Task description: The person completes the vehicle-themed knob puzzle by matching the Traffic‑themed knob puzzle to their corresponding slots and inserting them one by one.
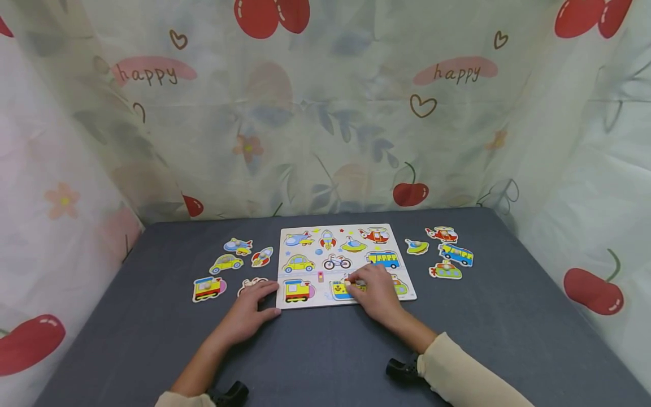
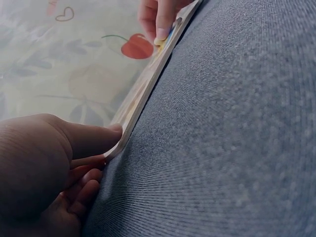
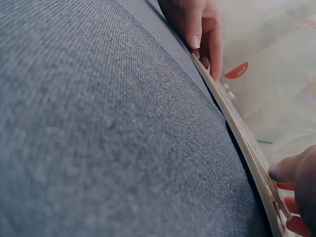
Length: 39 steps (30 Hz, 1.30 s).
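Observation:
A flat wooden puzzle board [image 1: 324, 276] with printed vehicles lies on the dark table. My right hand [image 1: 375, 291] pinches the small knob of a blue and yellow ship puzzle piece [image 1: 339, 290] at the board's front row; its right part is behind my fingers. From the right wrist view, the piece [image 3: 279, 197] shows a slightly tilted edge over the board. My left hand [image 1: 247, 314] rests at the board's left front corner, thumb and fingertips touching its edge. A pale bicycle piece [image 1: 250, 284] lies partly hidden behind that hand.
Left of the board lie loose pieces: an airplane [image 1: 238, 246], a rocket [image 1: 262, 257], a car [image 1: 226, 263] and a train [image 1: 207, 289]. On its right are a spinning-top-like piece [image 1: 417, 247], a helicopter [image 1: 442, 234], a bus [image 1: 456, 255] and a green-yellow vehicle [image 1: 445, 270].

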Each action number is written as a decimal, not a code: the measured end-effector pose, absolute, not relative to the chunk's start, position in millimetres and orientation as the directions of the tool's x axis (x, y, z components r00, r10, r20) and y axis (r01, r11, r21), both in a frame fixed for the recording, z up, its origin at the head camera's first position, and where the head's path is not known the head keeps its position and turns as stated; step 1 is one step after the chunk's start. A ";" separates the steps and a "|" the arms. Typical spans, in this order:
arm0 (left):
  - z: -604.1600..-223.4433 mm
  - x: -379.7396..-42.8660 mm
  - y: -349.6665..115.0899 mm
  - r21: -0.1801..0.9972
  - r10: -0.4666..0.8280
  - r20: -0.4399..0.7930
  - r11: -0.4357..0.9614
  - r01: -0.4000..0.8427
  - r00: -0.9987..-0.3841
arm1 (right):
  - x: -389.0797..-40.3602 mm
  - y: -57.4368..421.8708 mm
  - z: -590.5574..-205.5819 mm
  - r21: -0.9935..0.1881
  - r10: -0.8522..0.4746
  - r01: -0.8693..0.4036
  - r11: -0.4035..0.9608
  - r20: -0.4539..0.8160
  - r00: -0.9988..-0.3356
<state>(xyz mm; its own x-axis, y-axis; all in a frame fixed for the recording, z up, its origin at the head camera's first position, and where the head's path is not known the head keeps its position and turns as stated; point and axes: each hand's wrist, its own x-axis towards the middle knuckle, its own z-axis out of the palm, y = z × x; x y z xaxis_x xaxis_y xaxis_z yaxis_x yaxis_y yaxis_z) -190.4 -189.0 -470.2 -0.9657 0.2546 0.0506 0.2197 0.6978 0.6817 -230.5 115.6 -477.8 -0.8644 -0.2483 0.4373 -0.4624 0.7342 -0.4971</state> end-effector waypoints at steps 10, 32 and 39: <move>-471.5 -189.9 -189.7 0.686 0.251 0.042 0.697 0.210 -0.967 | -229.7 112.5 -477.8 -0.508 -0.248 -0.445 0.738 0.409 -0.878; -471.7 -192.0 -190.6 0.689 0.265 0.044 0.691 0.221 -0.963 | -230.6 112.6 -476.6 -0.454 -0.266 -0.440 0.775 0.397 -0.878; -471.0 -190.9 -190.4 0.693 0.265 0.037 0.688 0.216 -0.964 | -231.3 115.5 -474.1 -0.421 -0.330 -0.485 0.767 0.390 -0.860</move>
<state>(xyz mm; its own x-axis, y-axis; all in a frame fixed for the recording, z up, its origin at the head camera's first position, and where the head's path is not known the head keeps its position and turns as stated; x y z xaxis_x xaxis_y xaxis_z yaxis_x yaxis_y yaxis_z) -190.9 -190.4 -471.0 -0.9635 0.2651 0.0374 0.2160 0.6875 0.6933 -231.3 115.5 -474.1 -0.8597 -0.3300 0.3899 -0.4850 0.7666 -0.4208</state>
